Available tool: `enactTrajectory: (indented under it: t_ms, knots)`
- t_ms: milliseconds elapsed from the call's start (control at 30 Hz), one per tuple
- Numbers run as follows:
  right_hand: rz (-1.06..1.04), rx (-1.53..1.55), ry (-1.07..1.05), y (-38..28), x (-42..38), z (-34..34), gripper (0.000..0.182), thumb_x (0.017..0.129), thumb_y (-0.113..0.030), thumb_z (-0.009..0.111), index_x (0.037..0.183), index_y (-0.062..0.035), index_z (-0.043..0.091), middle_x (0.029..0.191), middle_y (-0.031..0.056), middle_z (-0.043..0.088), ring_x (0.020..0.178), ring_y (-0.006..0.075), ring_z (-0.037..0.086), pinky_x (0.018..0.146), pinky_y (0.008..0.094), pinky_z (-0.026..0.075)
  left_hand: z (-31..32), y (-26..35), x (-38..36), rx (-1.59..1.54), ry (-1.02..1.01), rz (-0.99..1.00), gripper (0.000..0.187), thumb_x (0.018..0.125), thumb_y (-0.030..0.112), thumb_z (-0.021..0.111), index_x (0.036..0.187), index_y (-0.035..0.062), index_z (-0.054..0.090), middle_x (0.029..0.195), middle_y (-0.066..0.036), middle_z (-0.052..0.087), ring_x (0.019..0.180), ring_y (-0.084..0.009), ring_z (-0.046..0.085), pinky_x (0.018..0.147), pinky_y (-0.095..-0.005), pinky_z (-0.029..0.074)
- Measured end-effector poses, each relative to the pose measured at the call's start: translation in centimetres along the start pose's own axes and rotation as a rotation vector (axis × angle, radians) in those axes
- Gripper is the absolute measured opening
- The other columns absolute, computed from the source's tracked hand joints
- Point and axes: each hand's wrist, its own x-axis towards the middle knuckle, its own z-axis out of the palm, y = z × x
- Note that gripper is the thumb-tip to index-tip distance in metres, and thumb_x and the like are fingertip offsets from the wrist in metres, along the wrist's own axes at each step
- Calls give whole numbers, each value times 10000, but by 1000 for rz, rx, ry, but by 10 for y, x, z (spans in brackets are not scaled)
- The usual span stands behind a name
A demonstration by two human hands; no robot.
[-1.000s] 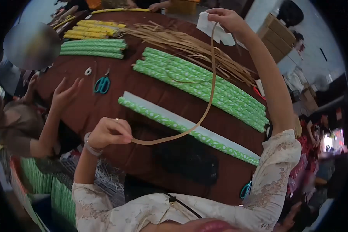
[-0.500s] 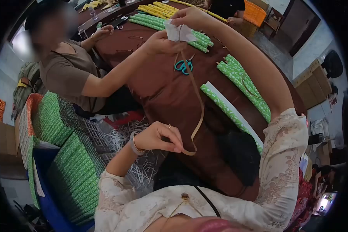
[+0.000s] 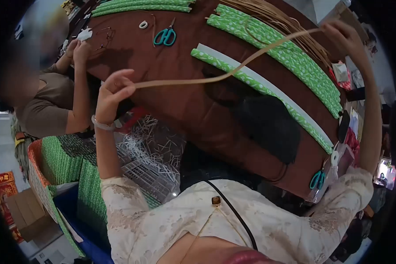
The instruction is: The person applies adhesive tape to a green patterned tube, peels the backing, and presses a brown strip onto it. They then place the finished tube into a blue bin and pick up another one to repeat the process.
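A long tan strip (image 3: 180,82) stretches in a gentle curve over the brown-covered table. My left hand (image 3: 113,94), raised on the left, pinches one end between thumb and fingers. My right hand (image 3: 345,42), far off to the upper right, is closed on the strip's other end. Below the strip lies a single green-and-white patterned roll (image 3: 259,92) with a white edge. Behind it a bundle of green patterned rolls (image 3: 277,55) crosses under the strip near my right hand. A pile of similar tan strips (image 3: 290,22) lies beyond that bundle.
A co-worker (image 3: 53,101) sits at the left, holding white paper (image 3: 84,34). Teal scissors (image 3: 165,37) and a tape roll (image 3: 143,24) lie on the table (image 3: 163,99); other scissors (image 3: 317,179) are near my right elbow. A black mask-like cloth (image 3: 268,125) and a crate of green pieces (image 3: 59,158) are nearby.
My hands have moved wide apart, drawing the strip out across the table. The white paper, earlier between my right hand and the co-worker's, is now with the co-worker. The view has shifted right.
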Motion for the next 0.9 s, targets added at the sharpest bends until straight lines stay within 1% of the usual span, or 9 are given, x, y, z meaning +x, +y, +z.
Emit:
enactTrajectory:
  t_ms: [67, 133, 300, 367, 567, 633, 667, 733, 900]
  knots:
    - [616, 7, 60, 66, -105, -10, 270, 899, -220, 447, 969, 1, 585, 908, 11, 568, 856, 107, 511, 806, 243, 371, -5, -8, 36, -110, -76, -125, 278, 760, 24, 620, 1022, 0, 532, 801, -7, 582, 720, -50, 527, 643, -171, 410]
    - [730, -9, 197, 62, -172, 5, 264, 910, -222, 429, 973, -15, 580, 881, 36, 567, 886, 123, 515, 824, 260, 372, 16, -6, 70, -29, -58, -58, 280, 757, 67, 638, 1010, 13, 531, 808, -2, 592, 707, -40, 525, 596, -173, 395]
    - [854, -87, 341, 31, -296, 40, 285, 914, -223, 425, 993, 4, 580, 923, 37, 566, 908, 124, 507, 824, 246, 361, 40, -40, 157, 253, -122, -138, 250, 771, 140, 654, 988, 67, 553, 813, 27, 565, 699, -34, 505, 584, -187, 387]
    - [1050, 101, 569, 19, -328, 56, 273, 905, -207, 445, 1012, 6, 578, 928, 34, 563, 909, 118, 504, 829, 247, 360, 62, -42, 168, 242, -160, -178, 241, 767, 147, 659, 972, 69, 561, 815, 30, 565, 712, -28, 503, 586, -186, 381]
    - [1178, -14, 395, 29, -395, 91, 212, 863, -118, 509, 1013, 10, 588, 920, 32, 571, 888, 112, 517, 784, 234, 388, 94, -77, 197, 476, -348, -66, 227, 771, 152, 657, 972, 75, 583, 878, 26, 589, 741, -65, 517, 634, -196, 398]
    - [1131, -68, 418, 29, -399, 101, 218, 865, -126, 500, 1008, 15, 585, 934, 82, 586, 877, 147, 537, 785, 241, 393, 107, -67, 193, 403, -286, -235, 225, 776, 152, 655, 971, 65, 582, 874, 20, 593, 722, -66, 516, 613, -197, 402]
    - [1331, 34, 444, 18, -383, 100, 216, 866, -123, 493, 1002, 17, 587, 946, 90, 592, 891, 155, 544, 791, 242, 397, 106, -75, 197, 321, -214, -301, 235, 768, 114, 648, 970, 12, 584, 866, -38, 618, 806, -93, 565, 688, -220, 448]
    - [1134, 42, 528, 25, -400, 109, 211, 860, -143, 514, 965, 15, 605, 904, 73, 597, 874, 135, 544, 778, 243, 403, 86, -93, 208, 409, -272, -247, 223, 777, 101, 637, 975, 14, 583, 838, -17, 610, 726, -55, 529, 610, -198, 422]
    - [1277, 55, 599, 27, -436, 120, 247, 839, -207, 563, 956, 4, 614, 880, 69, 622, 817, 121, 562, 731, 242, 425, 59, -113, 215, 446, -270, -244, 210, 784, 86, 630, 976, 17, 581, 913, -15, 594, 833, -75, 541, 722, -186, 423]
